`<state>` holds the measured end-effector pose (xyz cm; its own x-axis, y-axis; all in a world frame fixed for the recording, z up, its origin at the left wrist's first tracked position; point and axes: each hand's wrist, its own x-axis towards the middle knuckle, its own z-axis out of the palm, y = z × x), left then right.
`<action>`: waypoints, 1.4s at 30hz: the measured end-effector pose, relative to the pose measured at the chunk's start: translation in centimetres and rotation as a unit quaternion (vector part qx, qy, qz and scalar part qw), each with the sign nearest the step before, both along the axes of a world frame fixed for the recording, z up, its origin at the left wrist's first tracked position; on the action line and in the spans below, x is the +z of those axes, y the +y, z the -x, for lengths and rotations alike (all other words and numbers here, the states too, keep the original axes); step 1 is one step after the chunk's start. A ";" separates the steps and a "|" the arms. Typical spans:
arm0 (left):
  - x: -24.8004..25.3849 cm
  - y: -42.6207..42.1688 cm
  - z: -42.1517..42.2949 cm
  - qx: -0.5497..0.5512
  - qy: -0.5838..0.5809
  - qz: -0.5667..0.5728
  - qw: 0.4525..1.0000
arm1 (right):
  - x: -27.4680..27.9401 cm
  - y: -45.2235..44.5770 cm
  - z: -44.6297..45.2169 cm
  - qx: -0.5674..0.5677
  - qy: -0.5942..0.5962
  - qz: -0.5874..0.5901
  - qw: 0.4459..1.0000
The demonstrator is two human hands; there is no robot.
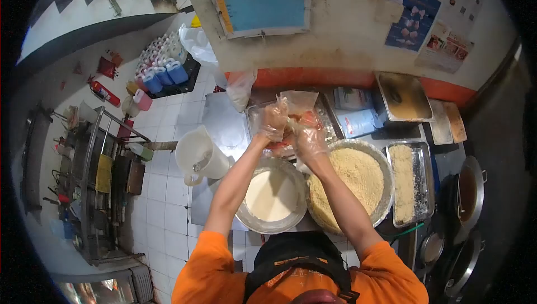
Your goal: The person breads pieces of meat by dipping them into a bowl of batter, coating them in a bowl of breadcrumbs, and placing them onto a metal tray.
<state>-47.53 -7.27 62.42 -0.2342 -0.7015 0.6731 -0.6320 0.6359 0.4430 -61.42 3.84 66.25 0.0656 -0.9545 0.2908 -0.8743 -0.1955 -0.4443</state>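
My left hand point(273, 122) and my right hand point(311, 140), both in clear plastic gloves, are close together over a metal tray point(334, 126) at the back of the table. Their fingers are closed on a clear plastic bag point(301, 101), which stands up between them. Reddish pieces point(279, 148), perhaps raw meat, show under the hands; the bag's contents are partly hidden. Nearer to me stand a metal bowl of creamy white batter point(272, 195) and a wide bowl of pale yellow crumbs point(355, 178), with my right forearm over the crumbs.
On the left stands a white plastic jug point(202, 155). To the right are an oblong tray of crumbs point(403, 183), a square metal container of brownish liquid point(404, 97) and a pan of dark liquid point(469, 192). A blue-white packet point(359, 123) lies by the wall.
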 end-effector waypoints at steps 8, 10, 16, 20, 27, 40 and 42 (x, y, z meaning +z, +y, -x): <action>-1.8 -2.5 -1.4 0.090 0.056 -0.022 0.994 | 0.3 -0.6 0.1 0.021 -0.001 0.134 0.991; 0.3 0.0 -0.7 0.060 0.049 -0.036 0.996 | 1.3 -2.0 -0.5 -0.012 -0.018 -0.012 1.000; 2.0 0.9 -2.2 0.119 0.002 -0.010 0.993 | 0.8 -2.1 1.6 -0.051 -0.076 -0.012 0.996; -4.0 -0.1 -0.9 0.052 0.046 0.072 0.995 | -3.3 -6.9 4.2 -0.033 -0.181 -0.089 0.979; -3.4 -0.4 -5.7 0.176 0.267 -0.168 0.932 | 0.0 -2.6 14.7 -0.125 -0.067 -0.067 0.988; -1.2 -2.0 -3.2 0.148 0.162 -0.035 0.975 | -2.2 -6.0 6.0 0.046 0.130 -0.025 0.990; -0.5 -1.9 -3.5 0.153 0.162 -0.129 0.966 | -2.2 -5.9 3.0 0.094 0.095 0.070 0.989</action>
<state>-44.01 -9.20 61.93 0.2054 -0.8590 0.4689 -0.5739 0.2824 0.7687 -64.41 -2.11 64.05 0.3037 -0.8715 0.3850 -0.8817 -0.4102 -0.2330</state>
